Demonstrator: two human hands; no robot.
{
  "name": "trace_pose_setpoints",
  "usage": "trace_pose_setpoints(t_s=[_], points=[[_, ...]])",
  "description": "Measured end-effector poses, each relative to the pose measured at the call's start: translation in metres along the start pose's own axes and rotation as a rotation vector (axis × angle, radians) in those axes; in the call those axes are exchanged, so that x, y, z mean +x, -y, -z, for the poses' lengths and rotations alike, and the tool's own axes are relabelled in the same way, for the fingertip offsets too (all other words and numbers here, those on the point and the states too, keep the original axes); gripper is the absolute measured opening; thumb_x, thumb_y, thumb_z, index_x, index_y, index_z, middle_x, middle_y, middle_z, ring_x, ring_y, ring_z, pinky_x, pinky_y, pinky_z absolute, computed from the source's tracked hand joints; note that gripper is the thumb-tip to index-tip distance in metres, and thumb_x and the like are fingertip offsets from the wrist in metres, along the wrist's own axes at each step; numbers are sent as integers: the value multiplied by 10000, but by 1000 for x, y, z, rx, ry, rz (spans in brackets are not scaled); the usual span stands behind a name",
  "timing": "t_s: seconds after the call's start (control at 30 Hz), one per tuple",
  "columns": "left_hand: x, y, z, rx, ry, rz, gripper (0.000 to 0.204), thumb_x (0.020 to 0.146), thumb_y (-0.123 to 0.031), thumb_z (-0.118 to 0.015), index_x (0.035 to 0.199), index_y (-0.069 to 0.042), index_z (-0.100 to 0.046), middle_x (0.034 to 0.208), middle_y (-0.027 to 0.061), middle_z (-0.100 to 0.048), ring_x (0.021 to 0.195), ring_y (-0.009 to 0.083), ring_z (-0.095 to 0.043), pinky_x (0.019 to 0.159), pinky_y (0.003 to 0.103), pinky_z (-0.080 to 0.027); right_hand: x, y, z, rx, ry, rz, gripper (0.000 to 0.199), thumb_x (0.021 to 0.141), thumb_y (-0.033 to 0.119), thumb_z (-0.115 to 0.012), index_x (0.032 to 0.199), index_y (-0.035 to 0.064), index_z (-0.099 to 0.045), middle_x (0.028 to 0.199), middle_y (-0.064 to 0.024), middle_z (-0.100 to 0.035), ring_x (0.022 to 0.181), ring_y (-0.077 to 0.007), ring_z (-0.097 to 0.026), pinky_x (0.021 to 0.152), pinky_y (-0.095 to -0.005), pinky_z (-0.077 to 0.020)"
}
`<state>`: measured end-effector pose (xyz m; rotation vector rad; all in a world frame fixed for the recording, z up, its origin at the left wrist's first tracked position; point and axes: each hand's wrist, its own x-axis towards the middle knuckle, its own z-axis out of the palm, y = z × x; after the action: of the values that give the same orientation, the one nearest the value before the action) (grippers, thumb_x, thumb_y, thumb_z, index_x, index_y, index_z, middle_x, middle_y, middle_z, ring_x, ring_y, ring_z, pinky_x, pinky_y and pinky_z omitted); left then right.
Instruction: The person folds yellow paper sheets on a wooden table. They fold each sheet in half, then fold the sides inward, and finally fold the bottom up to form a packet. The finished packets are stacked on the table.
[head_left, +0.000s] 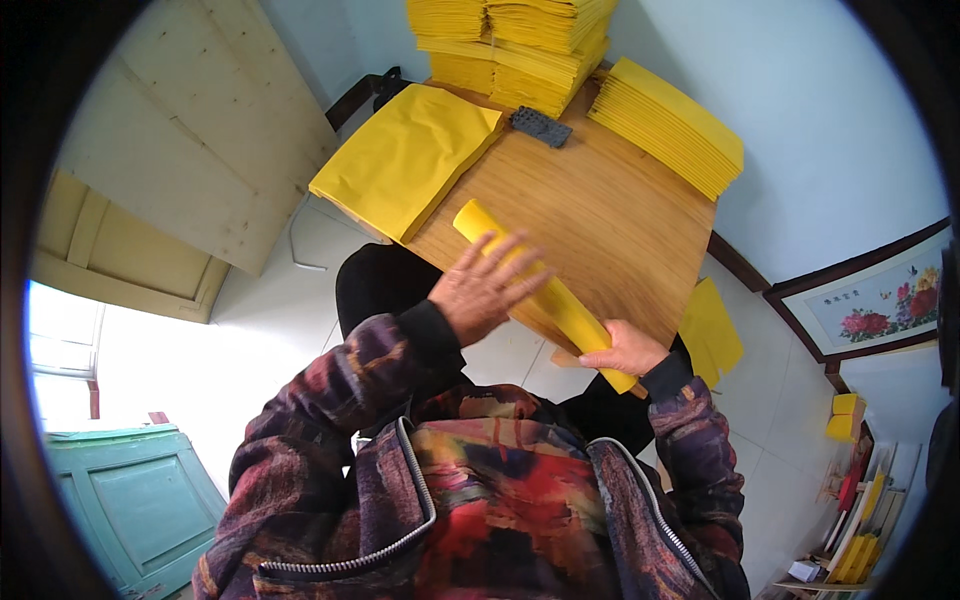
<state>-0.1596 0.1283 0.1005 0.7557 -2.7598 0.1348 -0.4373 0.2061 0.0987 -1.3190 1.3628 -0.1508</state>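
A rolled tube of yellow paper (568,318) lies slantwise near the front edge of the wooden table (630,230), its lower end jutting toward my body. My right hand (628,352) is closed around that lower end. Over the tube's upper part, my left hand (490,285) has its fingers spread, slightly blurred; whether it touches the paper is hard to tell. A flat stack of yellow paper (410,150) rests on the table's left side, overhanging the edge. Behind it sits a dark grey studded block (540,127).
Tall yellow paper piles (510,50) stand at the back, with a fanned stack (670,125) at the right. Yellow sheets (710,330) lie below the table's right side. A framed flower picture (870,300) leans right; wooden boards (190,130) stand left.
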Motion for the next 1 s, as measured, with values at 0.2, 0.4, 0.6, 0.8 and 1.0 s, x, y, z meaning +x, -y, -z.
trace_pose_setpoints(t_s=[0.2,0.4,0.6,0.8,1.0], points=[[43,0,-7,137,147,-276,546,812,-179,-597,1342,-160,-469,1383,58,-474,1393,250,-306,1163,522,-142,8,-8,-6,-5,54,151,530,749,365,-777,1054,-36,-610,871,-100,-658,818,-194,-595,758,-328,-476],[44,8,-16,-78,253,-211,191,796,-120,-574,986,-112,-579,828,69,-625,885,295,-628,919,470,-433,11,-16,-4,-69,96,153,535,731,385,-784,1036,-22,-617,841,-131,-660,799,-222,-615,745,-346,-483],[39,15,-29,-274,547,-44,180,759,-124,-614,933,-87,-586,820,121,-640,826,345,-642,712,467,-499,3,7,-18,-709,-341,109,378,737,242,-735,949,-7,-546,821,-206,-651,840,-378,-642,694,-447,-498],[49,26,-35,-278,566,-18,212,713,-143,-652,906,-89,-584,844,121,-640,852,352,-635,719,463,-494,4,9,-19,-788,-471,97,379,742,240,-732,955,-8,-541,821,-218,-651,762,-380,-649,662,-466,-499],[44,16,-38,-19,190,-156,51,801,-108,-566,848,-121,-552,784,70,-629,784,272,-658,663,414,-476,15,-9,-8,-209,-83,140,449,745,286,-756,994,-36,-566,800,-211,-641,680,-315,-645,638,-429,-502]])
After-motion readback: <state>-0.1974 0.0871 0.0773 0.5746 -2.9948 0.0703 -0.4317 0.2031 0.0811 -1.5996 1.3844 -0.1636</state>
